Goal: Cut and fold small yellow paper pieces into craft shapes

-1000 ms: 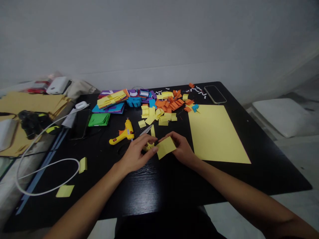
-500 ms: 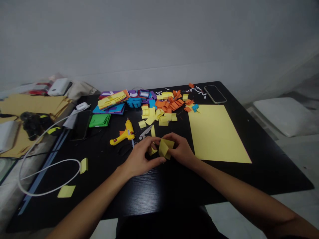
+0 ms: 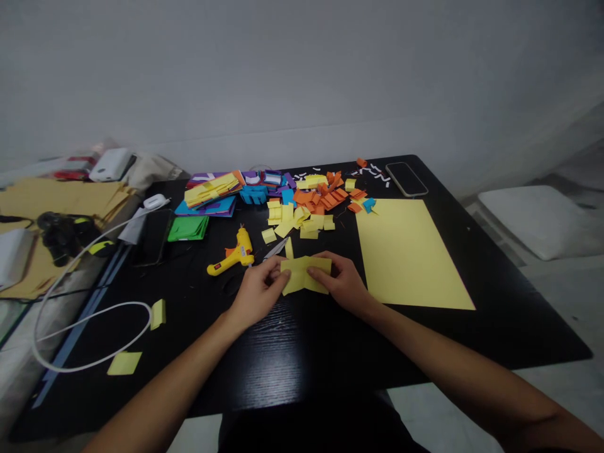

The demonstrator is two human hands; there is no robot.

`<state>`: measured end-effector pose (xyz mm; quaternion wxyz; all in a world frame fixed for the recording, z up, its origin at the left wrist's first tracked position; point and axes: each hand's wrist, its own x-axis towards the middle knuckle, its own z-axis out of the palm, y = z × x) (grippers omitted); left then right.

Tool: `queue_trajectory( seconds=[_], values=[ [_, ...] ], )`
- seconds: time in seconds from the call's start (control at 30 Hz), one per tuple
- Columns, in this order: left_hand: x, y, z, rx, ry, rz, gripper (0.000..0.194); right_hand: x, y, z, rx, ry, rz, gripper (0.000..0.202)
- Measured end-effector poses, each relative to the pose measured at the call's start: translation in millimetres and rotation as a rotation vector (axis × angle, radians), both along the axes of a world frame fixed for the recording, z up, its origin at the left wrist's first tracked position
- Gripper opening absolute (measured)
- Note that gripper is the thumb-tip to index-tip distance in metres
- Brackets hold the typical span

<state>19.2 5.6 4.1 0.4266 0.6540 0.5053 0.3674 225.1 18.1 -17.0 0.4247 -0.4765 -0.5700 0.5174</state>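
A small creased piece of yellow paper [image 3: 302, 274] is spread between my two hands above the near part of the black table. My left hand [image 3: 261, 290] pinches its left end, thumb in front. On the opposite end, my right hand [image 3: 343, 283] grips it the same way, fingers behind and out of sight. Just beyond the paper lie scissors [image 3: 275, 249], their handles partly hidden by my left hand, and a narrow yellow strip [image 3: 289, 247]. A yellow glue gun [image 3: 234, 254] rests to the left of them.
A large yellow sheet [image 3: 415, 251] lies at right, with a phone [image 3: 406, 179] behind it. Folded yellow pieces [image 3: 302, 220] and orange pieces [image 3: 325, 196] are heaped at the back. Green folded paper [image 3: 188, 228] and a looped white cable [image 3: 94, 311] are on the left.
The yellow paper, folded up between my fingers before, is now opened out nearly flat. My left hand has shifted slightly left, and its thumb now presses on the paper's left end.
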Motion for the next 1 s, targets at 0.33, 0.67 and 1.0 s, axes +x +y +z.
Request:
queue_trajectory(
  seconds=[0.33,0.67,1.0],
  values=[
    [-0.7,8.9,3.5,-0.200,-0.335,-0.003,0.021,-0.8,1.6,2.1,-0.169,0.196,0.122,0.021],
    [-14.1,14.5,-0.2,-0.367,-0.550,-0.057,0.022,5.1,2.2,8.7,-0.229,0.339,0.147,0.034],
    [-2.9,6.5,2.9,-0.144,-0.195,-0.036,0.023,-0.6,-2.8,8.0,-0.172,0.117,0.170,0.029]
  ],
)
